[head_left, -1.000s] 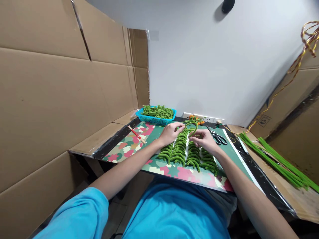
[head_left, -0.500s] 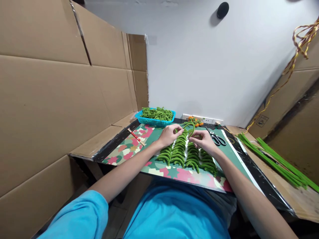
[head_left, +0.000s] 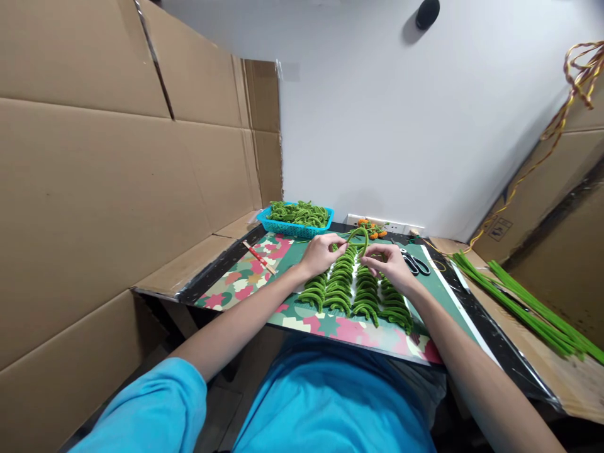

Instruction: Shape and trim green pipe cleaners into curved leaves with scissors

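Note:
Between my two hands a green pipe cleaner [head_left: 359, 232] is bent into an arch. My left hand [head_left: 324, 253] pinches one end of it between thumb and fingers. Thumb and fingertips of my right hand [head_left: 387, 263] are closed on the other end. Below the hands, short curved green pipe-cleaner pieces [head_left: 338, 292] lie on the mat in several neat columns, with white strips showing between them. Parts of the columns are hidden behind my hands.
A blue basket [head_left: 296, 230] heaped with green pieces stands at the back left. Black-handled scissors [head_left: 417, 264] lie right of my right hand. Orange flowers [head_left: 372, 229] rest by a power strip [head_left: 403, 228]. Long green stems [head_left: 523, 314] lie far right; a red-and-wood stick [head_left: 259, 257] lies left.
The right hand has shifted slightly, and the bent pipe cleaner's arch looks a little different in shape. The view has moved slightly; the columns lie as before.

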Motion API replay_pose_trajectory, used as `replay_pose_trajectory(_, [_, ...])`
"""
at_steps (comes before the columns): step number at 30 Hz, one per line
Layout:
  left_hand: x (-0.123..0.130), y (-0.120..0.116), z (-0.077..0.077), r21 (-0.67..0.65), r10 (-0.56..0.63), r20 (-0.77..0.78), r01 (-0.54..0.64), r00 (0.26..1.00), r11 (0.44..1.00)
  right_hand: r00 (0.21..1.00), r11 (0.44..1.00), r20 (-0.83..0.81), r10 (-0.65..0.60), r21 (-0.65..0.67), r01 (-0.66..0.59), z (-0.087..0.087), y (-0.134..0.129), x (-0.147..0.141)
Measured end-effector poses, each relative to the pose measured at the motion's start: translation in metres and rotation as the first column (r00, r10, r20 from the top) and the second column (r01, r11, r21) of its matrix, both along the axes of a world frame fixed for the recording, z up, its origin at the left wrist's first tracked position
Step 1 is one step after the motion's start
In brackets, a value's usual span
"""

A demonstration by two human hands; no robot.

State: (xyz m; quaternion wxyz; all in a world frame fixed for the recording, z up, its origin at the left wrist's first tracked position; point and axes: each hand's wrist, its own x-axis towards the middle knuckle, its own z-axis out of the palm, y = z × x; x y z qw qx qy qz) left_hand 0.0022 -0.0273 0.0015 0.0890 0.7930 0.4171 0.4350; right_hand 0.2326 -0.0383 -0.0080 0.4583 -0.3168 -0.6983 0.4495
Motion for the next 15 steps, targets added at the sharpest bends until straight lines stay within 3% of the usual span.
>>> replay_pose_trajectory(15, [0.0005,0.0005,-0.0010,-0.019,-0.051,-0.020,0.051,0.998,0.999,0.998,0.999,-0.056,-0.038,0.011,0.038,0.0003,0.0016,0.0011])
